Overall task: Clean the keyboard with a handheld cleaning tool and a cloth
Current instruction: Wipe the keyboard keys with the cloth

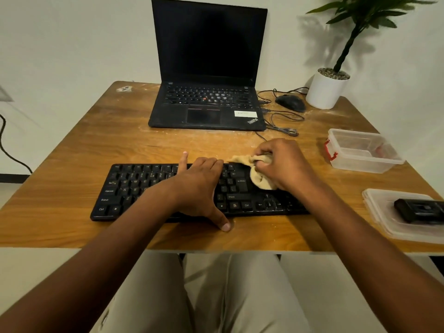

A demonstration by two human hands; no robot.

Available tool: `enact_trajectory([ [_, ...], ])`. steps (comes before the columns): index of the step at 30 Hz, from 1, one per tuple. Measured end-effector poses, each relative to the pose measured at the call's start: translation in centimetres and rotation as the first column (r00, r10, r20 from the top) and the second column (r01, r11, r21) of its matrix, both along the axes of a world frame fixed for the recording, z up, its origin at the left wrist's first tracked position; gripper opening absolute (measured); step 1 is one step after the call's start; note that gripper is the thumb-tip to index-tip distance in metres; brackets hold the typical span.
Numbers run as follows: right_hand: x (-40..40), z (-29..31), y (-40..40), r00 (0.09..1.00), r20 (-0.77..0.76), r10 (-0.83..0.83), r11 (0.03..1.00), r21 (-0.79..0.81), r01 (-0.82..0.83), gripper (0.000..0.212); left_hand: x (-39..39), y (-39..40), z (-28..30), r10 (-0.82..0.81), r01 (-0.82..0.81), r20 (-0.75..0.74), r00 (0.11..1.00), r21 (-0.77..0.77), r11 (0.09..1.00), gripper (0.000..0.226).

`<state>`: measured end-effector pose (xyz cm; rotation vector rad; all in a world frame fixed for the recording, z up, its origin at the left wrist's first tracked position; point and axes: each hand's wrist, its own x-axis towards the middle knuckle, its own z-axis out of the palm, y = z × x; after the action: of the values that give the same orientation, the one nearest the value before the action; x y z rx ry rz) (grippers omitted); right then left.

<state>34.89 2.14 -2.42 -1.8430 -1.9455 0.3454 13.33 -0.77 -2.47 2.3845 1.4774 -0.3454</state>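
A scuffed, dust-streaked wooden table stands against a pale wall, with a black laptop open at the back, a black wired mouse beside it and a potted green plant in a white pot in the far right corner. A flat black full-size keyboard lies across the near middle of the table, square to the seated person. The left hand lies spread over its middle, fingers reaching past the far edge and thumb down on the wood at the near edge, likely bracing the keyboard so it does not slide. The right hand has its fingers curled round a bunched tan cloth and presses it onto the keys near Enter, at the right end, which looks like the wiping step. A small black handheld device, probably the cleaning tool, rests on a clear plastic lid at the right edge, within easy reach. A clear plastic box with a red latch sits behind it.
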Motion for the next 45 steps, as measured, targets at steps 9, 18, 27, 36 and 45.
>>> enact_trajectory([
  [9,3.0,2.1,-0.9,0.992,-0.097,-0.085,0.985,0.143,0.098,0.027,-0.1,0.1,-0.4,0.003,-0.004,0.023,1.000,0.009,1.000,0.152],
  [18,-0.8,-1.6,-3.0,0.998,-0.035,-0.044,0.966,0.254,0.051,0.022,0.0,0.2,-0.3,0.000,0.000,0.017,1.000,0.009,1.000,0.150],
  [27,1.5,-1.4,-4.9,0.997,-0.040,-0.064,0.972,0.224,0.072,0.029,-0.1,-0.1,-0.2,0.004,-0.005,0.051,0.999,0.011,1.000,0.146],
  [36,-0.7,-2.5,-5.9,0.995,0.052,0.083,0.974,0.209,-0.092,0.027,-0.1,-0.1,-0.5,0.015,-0.016,0.047,0.999,0.009,1.000,0.148],
  [45,-1.9,-2.1,-3.3,0.998,-0.057,-0.006,0.970,0.244,0.020,0.027,0.0,-0.1,-0.3,0.016,-0.016,0.038,0.999,0.010,1.000,0.148],
])
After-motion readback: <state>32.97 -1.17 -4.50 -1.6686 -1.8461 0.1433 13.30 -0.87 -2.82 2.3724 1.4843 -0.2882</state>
